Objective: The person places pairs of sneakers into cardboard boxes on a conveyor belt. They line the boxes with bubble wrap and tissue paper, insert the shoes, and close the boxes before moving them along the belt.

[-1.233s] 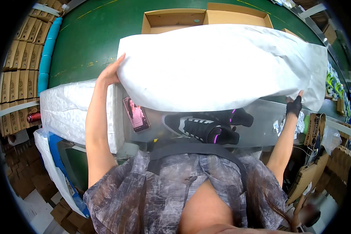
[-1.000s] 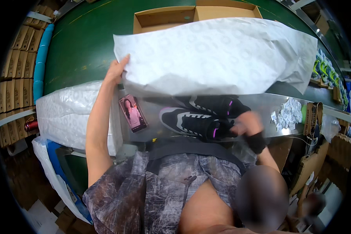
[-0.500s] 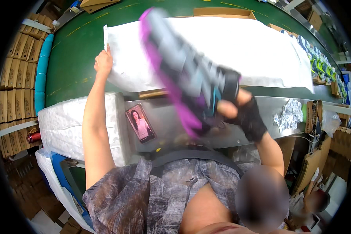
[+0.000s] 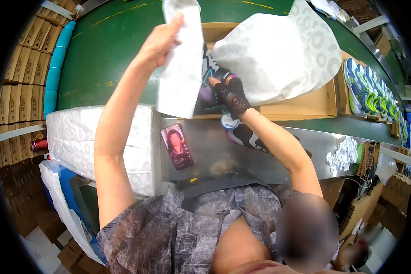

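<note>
Belt: a green conveyor (image 4: 105,50) runs across the upper frame, beyond my bench.
Bench: a grey metal worktop (image 4: 278,150) spans mid-frame before me.
Left edge: flat cardboard blanks (image 4: 13,91) stand in rows, beside a blue roll (image 4: 55,59).
Centre left: a stack of white patterned paper (image 4: 77,137) sits on my bench.
Lower left: pale floor (image 4: 36,239), partly covered by cartons.
Right edge: blue-and-green shoes (image 4: 367,89) lie in a row.

Thin matt white tissue paper (image 4: 278,50) is crumpling over a plain brown cardboard box (image 4: 306,102), a black lace glove (image 4: 233,97) is covering the right hand (image 4: 226,89), and the brushed metal table (image 4: 278,160) is gleaming beside a glossy phone (image 4: 177,147).
</note>
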A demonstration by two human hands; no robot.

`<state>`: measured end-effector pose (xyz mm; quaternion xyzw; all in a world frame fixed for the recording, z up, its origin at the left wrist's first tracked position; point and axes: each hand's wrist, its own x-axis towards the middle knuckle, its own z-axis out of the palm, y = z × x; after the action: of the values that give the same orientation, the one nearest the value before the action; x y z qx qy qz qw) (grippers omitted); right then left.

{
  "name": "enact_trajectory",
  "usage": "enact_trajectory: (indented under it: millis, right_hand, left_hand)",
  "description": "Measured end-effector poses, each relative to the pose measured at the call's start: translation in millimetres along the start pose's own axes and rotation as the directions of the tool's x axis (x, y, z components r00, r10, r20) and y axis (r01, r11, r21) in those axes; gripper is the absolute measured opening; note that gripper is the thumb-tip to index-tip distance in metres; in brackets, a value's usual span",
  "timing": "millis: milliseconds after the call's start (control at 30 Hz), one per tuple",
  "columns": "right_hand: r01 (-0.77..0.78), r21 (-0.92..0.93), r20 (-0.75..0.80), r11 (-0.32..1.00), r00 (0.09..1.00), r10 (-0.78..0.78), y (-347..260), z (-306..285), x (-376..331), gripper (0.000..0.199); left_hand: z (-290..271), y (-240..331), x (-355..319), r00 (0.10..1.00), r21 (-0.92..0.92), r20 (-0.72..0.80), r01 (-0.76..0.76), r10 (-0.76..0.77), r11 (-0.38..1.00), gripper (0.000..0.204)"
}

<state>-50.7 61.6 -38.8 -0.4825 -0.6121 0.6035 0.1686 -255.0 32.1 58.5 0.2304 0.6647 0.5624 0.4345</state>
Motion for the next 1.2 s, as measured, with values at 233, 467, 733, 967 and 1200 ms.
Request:
enact_trajectory:
  millis: [233, 467, 733, 967, 1200]
  right_hand:
    - [0.366, -0.216, -0.135, 0.905, 0.907, -0.399, 33.2, -16.0, 14.1, 0.028]
    - [0.462, -0.328, 0.523, 0.824, 0.815, -0.248, 12.4, 10.2, 5.2, 0.029]
    - [0.232, -0.97, 0.18, 0.074, 0.888, -0.424, 33.6, -131.4, -49.7, 0.054]
    - [0.19, -0.89, 0.175, 0.413, 0.982, -0.075, 34.1, -181.9, -97.1, 0.045]
    - [-0.001, -0.377, -0.564, 0.926, 0.794, -0.228, 94.3, -261.6, -158.4, 0.024]
  left_hand:
    - [-106.7, -6.5, -6.7, 0.922, 0.479, -0.314, -0.051, 0.225, 0.876, 0.053]
    - [-1.3, -21.2, 7.3, 0.977, -0.024, 0.174, -0.119, 0.121, 0.993, 0.045]
    - [31.6, -125.6, -6.4, 0.853, 0.794, 0.348, -0.488, 0.389, 0.362, 0.039]
    - [70.0, -150.3, -4.8, 0.882, 0.901, 0.409, -0.349, 0.235, -0.26, 0.101]
    - [77.0, -128.1, -51.0, 0.846, 0.83, 0.474, -0.522, 0.243, 0.196, 0.066]
